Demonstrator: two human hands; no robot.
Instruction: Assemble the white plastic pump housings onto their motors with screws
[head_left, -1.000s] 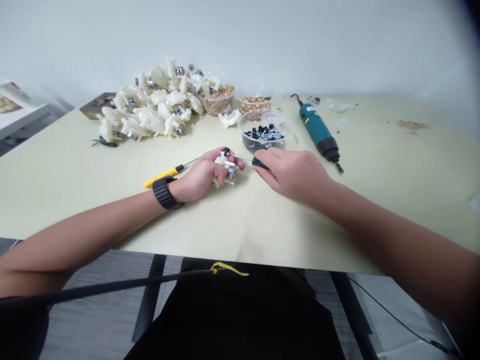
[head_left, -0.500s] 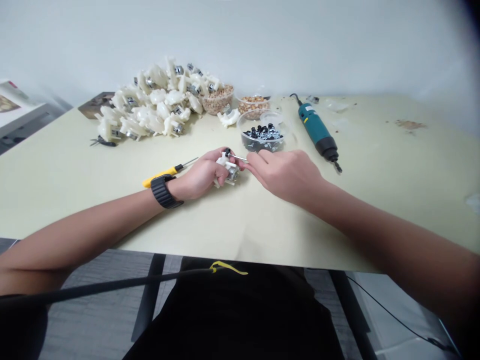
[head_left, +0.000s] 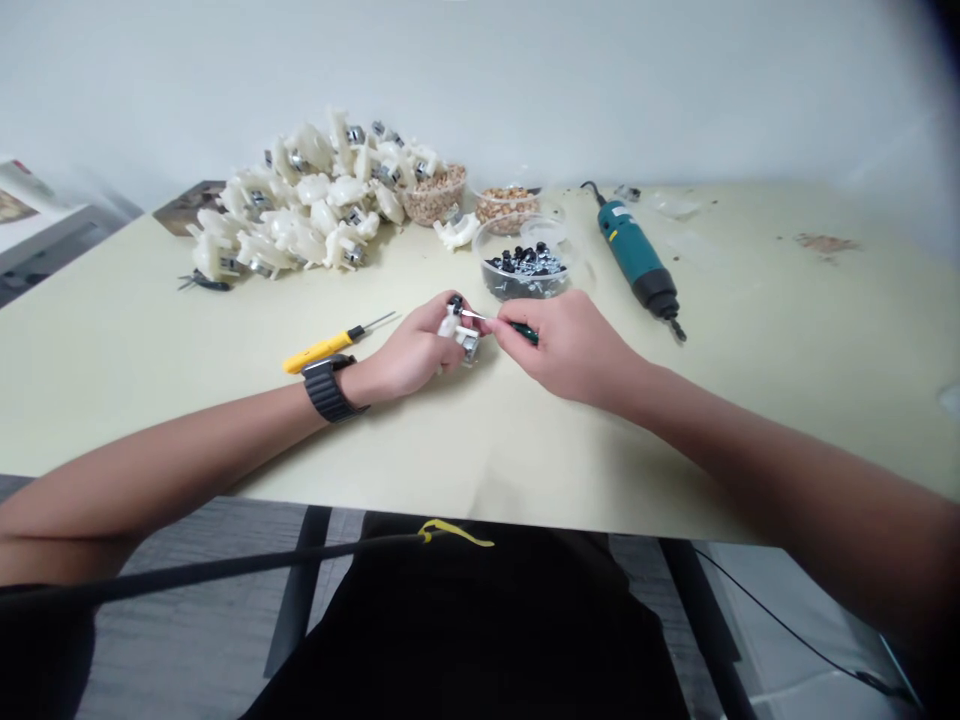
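Green screwdriver [head_left: 524, 331] by a little white part [head_left: 448, 326]

I see the left hand [head_left: 416, 355] pinching the little white part over the table [head_left: 480, 450]. The right hand [head_left: 574, 345] grips the green screwdriver, which points at a black piece [head_left: 455, 302] on the part. A yellow screwdriver [head_left: 321, 352] lies beside the watch [head_left: 328, 388]; a bowl of screws [head_left: 491, 284] sits behind.

Worn on the person's head, the one camera looks forward and down across the table [head_left: 420, 460], wide enough to take in the lap [head_left: 465, 630], close below at six o'clock, and the wall [head_left: 600, 80], farthest off at twelve. The left hand [head_left: 416, 350] and right hand [head_left: 574, 345] sit near mid-frame, between those depths, their forearms entering from eight and four o'clock, while a dark blur rims the corner towards two.
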